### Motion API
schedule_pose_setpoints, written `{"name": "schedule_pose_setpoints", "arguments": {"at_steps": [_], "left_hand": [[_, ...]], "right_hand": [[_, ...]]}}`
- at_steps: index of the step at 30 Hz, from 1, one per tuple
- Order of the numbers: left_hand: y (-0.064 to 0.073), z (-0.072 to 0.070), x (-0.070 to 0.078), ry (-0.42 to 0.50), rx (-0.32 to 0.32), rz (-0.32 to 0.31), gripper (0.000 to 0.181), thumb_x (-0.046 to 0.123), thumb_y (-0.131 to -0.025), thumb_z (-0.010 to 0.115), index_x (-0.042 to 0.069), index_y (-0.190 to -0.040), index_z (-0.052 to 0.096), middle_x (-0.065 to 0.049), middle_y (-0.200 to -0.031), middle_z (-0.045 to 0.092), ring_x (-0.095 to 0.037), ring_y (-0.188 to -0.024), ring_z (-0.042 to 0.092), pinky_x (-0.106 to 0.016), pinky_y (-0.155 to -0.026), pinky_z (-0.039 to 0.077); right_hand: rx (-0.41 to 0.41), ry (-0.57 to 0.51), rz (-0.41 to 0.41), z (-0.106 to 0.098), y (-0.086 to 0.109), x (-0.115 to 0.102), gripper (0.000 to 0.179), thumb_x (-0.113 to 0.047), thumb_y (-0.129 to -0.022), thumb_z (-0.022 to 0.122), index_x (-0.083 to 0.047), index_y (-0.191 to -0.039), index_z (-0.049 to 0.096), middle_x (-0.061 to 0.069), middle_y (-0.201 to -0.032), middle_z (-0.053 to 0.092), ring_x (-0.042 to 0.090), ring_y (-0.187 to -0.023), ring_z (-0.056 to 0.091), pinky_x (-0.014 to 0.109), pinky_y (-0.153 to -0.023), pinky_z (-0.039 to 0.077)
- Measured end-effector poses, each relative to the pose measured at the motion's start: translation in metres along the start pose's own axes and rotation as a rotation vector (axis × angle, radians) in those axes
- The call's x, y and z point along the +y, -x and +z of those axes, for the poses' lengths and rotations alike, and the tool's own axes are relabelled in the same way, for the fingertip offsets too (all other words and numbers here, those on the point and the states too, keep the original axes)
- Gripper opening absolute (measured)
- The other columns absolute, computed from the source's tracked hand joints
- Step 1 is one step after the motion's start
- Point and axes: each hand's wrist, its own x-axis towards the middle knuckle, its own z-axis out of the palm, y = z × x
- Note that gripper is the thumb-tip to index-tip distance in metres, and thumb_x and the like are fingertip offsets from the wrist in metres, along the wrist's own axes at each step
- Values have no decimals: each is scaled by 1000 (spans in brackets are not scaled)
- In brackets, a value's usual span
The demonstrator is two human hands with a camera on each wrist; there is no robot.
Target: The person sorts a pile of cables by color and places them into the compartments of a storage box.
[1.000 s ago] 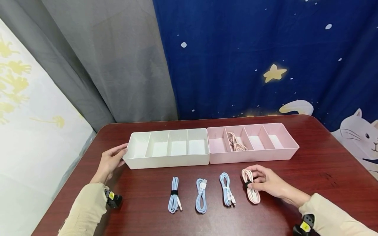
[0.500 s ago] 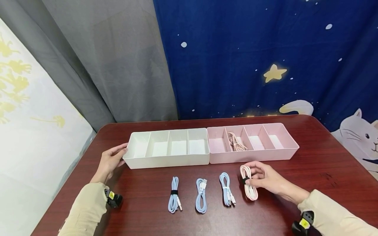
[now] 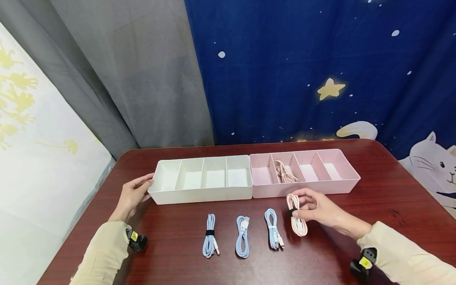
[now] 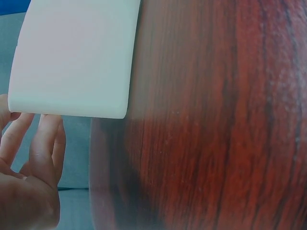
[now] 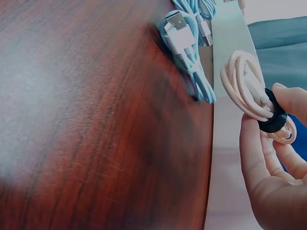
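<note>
My right hand point(image 3: 318, 209) pinches a coiled pink charging cable point(image 3: 299, 226) by its black strap, just in front of the pink divided box point(image 3: 310, 189). In the right wrist view the pink cable point(image 5: 235, 81) hangs between thumb and fingers, its pale plug lying along the coil. At the far left, my left hand point(image 3: 133, 194) touches the end of the white divided box point(image 3: 203, 195) with extended fingertips, as the left wrist view also shows against the box's end wall point(image 4: 67, 108). Another pink cable point(image 3: 284, 173) lies in the pink box's second compartment from the left.
Three coiled blue cables lie in a row on the brown table: one with a black strap point(image 3: 209, 237), a middle one point(image 3: 242, 239) and one with a white tie point(image 3: 273, 229). Both boxes stand end to end behind them. Curtains hang beyond the table.
My right hand has carried the pink cable a little left and farther back toward the pink box. The left hand and both boxes stay where they were.
</note>
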Motion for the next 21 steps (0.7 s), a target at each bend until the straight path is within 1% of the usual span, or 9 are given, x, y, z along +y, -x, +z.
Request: {"name": "schedule_pose_setpoints", "arguments": {"at_steps": [4,10,16,21], "left_hand": [[0,0,0,1,0,-4,53,35,-87,55,5,-130,45,0,-103,53,2,-76,56,-22,-66,50],[-2,0,-1,-13,1,-7,52,35,-87,54,6,-129,46,-1,-104,52,2,-76,56,-21,-66,50],[-2,0,-2,-21,3,-9,51,36,-87,54,7,-129,46,-3,-110,52,2,-77,55,-21,-66,49],[-1,0,-1,-15,2,-12,51,35,-87,54,7,-129,46,-1,-107,53,2,-76,55,-21,-66,49]], "right_hand": [[1,18,2,0,-2,-5,48,-2,-78,65,14,-115,39,19,-92,56,17,-72,60,30,-61,50],[5,27,33,0,-7,-13,51,-4,-77,66,12,-117,39,17,-93,55,17,-74,60,29,-63,50],[10,65,42,1,-14,-21,52,-7,-77,67,11,-118,40,17,-95,56,16,-76,59,28,-64,49],[13,71,44,1,-19,-26,54,-7,-78,66,11,-120,38,17,-95,56,15,-76,59,28,-64,49]]}}
